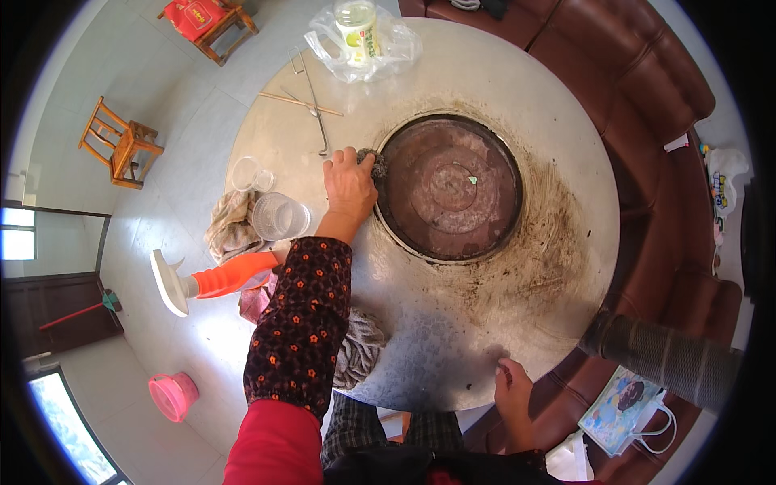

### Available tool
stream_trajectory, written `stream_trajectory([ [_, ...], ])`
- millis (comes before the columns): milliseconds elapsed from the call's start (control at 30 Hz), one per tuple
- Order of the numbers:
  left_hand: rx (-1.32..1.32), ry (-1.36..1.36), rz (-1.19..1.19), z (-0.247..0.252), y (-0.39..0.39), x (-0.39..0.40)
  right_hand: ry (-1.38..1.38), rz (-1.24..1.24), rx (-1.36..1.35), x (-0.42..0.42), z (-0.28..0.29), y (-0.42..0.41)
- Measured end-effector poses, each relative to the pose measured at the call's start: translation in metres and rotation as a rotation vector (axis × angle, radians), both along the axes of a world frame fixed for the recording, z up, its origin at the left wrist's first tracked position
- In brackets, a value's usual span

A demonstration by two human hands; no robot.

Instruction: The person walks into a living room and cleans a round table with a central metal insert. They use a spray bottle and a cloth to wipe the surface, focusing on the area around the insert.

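Note:
My left hand (350, 187) presses a dark scouring pad (378, 165), probably steel wool, onto the left rim of the round opening in a metal-topped stove table (424, 79). A reddish-brown stove lid (451, 188) with concentric rings fills that opening, and a small green scrap (473, 180) lies on it. Brown, streaked grime (551, 224) covers the tabletop right of the opening. My right hand (513, 391) rests at the near table edge, its fingers curled and partly hidden. A grey cloth (362, 350) lies beside my left sleeve.
Clear plastic cups (280, 217), a beige cloth (233, 224) and an orange spray bottle (236, 276) stand left. Tongs (315, 100) and a wooden stick (300, 103) lie beyond. A bottle (357, 36) sits in plastic. A stovepipe (667, 357) and brown sofa (642, 145) border the right.

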State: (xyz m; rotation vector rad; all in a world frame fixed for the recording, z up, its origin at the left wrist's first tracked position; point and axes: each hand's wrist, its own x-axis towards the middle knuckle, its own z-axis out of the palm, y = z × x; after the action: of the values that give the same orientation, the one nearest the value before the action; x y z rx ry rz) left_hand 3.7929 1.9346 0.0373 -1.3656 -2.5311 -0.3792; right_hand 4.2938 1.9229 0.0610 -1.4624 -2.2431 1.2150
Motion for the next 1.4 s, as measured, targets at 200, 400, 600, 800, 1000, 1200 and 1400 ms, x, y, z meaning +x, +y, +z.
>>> stream_trajectory([
  [200, 0.021, -0.112, -0.083, -0.007, -0.040, 0.070, -0.010, -0.053, -0.040, 0.008, 0.008, 0.000],
  [400, 0.473, -0.489, 0.021, 0.035, 0.007, 0.044, 0.144, -0.006, 0.052, -0.031, 0.021, 0.029],
  [600, 0.759, -0.896, 0.162, 0.054, -0.023, 0.102, 0.416, 0.146, 0.028, -0.180, 0.059, 0.061],
  [800, 0.708, -1.129, 0.197, 0.079, -0.088, 0.146, 0.430, 0.388, -0.037, -0.239, 0.067, 0.018],
  [1000, 0.801, -1.331, 0.298, 0.064, -0.096, 0.134, 0.472, 0.452, -0.441, -0.259, 0.061, 0.027],
  [1200, 1.085, -1.739, 0.348, 0.067, -0.080, 0.122, 0.355, 0.505, -0.090, -0.300, 0.070, 0.031],
  [1400, 0.742, -1.139, 0.145, 0.065, -0.094, 0.115, 0.446, 0.493, 0.329, -0.345, 0.046, 0.060],
])
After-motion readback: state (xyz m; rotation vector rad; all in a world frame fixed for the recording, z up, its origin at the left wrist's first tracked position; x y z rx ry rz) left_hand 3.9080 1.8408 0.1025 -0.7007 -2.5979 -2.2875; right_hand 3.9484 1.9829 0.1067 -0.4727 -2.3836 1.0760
